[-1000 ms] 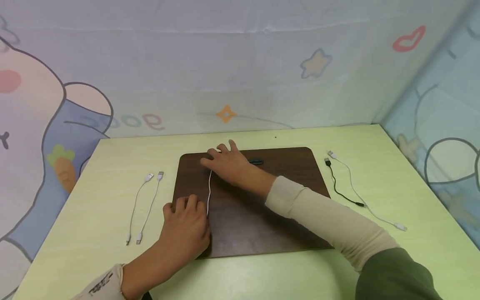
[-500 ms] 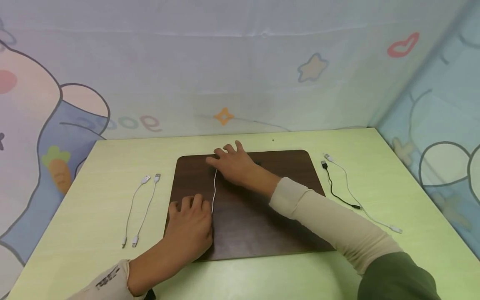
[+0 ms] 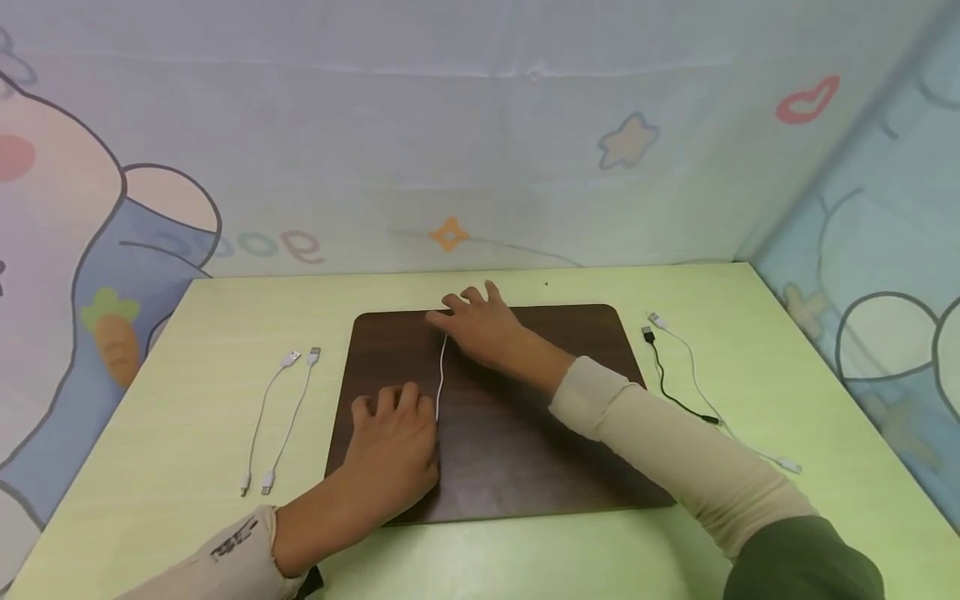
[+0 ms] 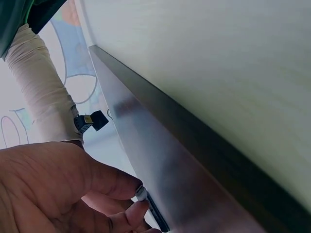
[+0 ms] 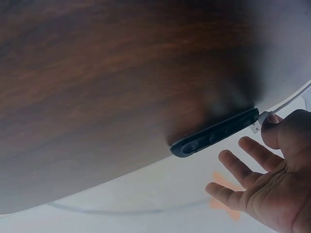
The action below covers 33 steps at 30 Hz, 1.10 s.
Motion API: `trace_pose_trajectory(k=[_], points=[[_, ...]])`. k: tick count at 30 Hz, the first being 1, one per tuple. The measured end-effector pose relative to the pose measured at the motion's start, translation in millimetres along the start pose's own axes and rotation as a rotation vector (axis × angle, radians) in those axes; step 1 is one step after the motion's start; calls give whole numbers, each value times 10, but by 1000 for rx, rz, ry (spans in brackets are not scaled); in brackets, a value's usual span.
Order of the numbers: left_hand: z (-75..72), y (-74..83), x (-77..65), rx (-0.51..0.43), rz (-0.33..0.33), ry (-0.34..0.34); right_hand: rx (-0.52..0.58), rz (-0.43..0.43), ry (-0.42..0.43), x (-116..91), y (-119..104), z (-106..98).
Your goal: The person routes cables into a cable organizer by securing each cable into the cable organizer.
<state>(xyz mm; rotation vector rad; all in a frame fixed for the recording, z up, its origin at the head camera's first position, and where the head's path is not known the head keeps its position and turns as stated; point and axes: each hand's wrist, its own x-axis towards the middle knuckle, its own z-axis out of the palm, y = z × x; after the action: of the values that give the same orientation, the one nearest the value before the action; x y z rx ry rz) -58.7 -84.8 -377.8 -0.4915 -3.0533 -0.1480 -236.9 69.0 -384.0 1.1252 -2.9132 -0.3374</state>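
A white USB cable (image 3: 441, 375) runs between my two hands above the dark brown board (image 3: 540, 467). My left hand (image 3: 393, 454), toward the board's near side, pinches one end; in the left wrist view its pale plug (image 4: 141, 193) shows between thumb and finger. My right hand (image 3: 480, 329), near the far edge, holds the USB-A plug (image 5: 256, 127) by thumb and index finger, the other fingers spread. Beside that plug in the right wrist view lies a long, dark, rounded object (image 5: 214, 133) on the board. My right hand hides it in the head view.
Two short white cables (image 3: 258, 421) lie side by side on the pale table (image 3: 150, 450), left of the board. To its right, a black cable (image 3: 667, 387) lies beside a longer white cable (image 3: 693, 367), touching or crossing near its lower end.
Both hands have shifted to the right over the board, carrying the white USB cable with them. The dark object near the far edge has gone behind my right hand. The head view has tilted slightly.
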Motion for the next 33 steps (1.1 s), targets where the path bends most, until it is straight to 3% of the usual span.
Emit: trace_pose_trajectory(k=[33], points=[[15,202,195,18,76,-25,-5,22,44,-170,209,31]])
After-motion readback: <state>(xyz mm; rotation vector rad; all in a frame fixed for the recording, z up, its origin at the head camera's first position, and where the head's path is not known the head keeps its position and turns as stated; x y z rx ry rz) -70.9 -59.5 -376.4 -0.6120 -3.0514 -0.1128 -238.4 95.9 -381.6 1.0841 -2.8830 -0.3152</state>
